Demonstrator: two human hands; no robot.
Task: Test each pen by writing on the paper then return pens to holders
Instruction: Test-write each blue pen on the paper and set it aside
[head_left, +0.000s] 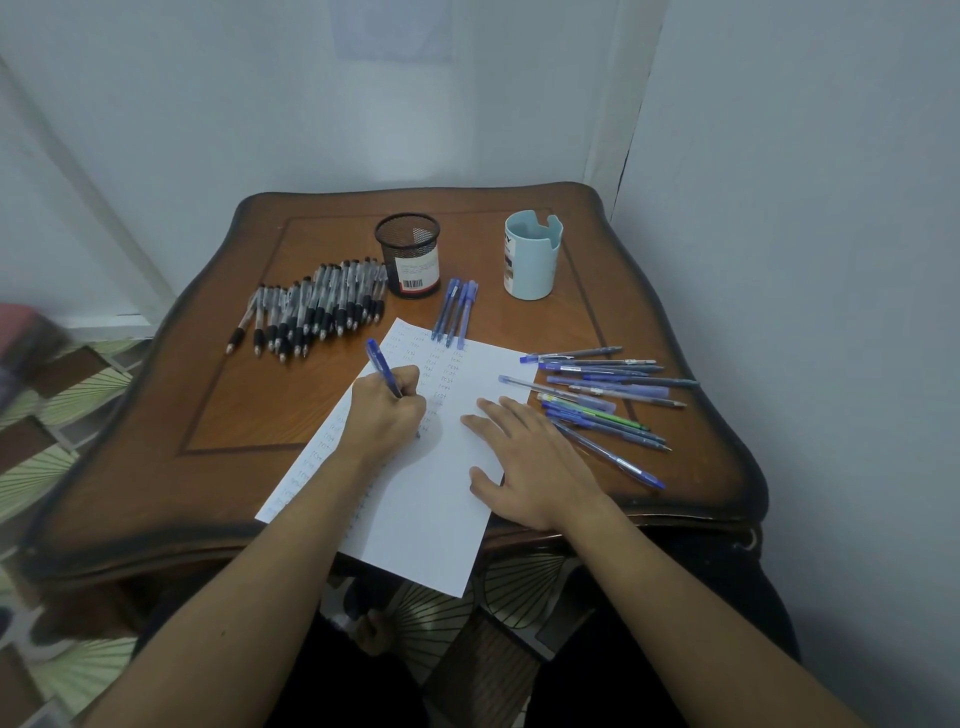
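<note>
On the brown wooden table (156, 467) my left hand (382, 415) pinches a blue plastic pen (382, 366) over the middle of the white paper sheet (431, 519), so my flat right hand (535, 462) must pin its right edge.

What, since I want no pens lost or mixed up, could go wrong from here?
The paper overhangs the table's near edge; if the right hand lifts, writing could drag it off.
The loose pens on the right lie close to the table edge and might roll off.
Three blue pens rest partly on the paper's far edge; a shift could scatter them.
</note>
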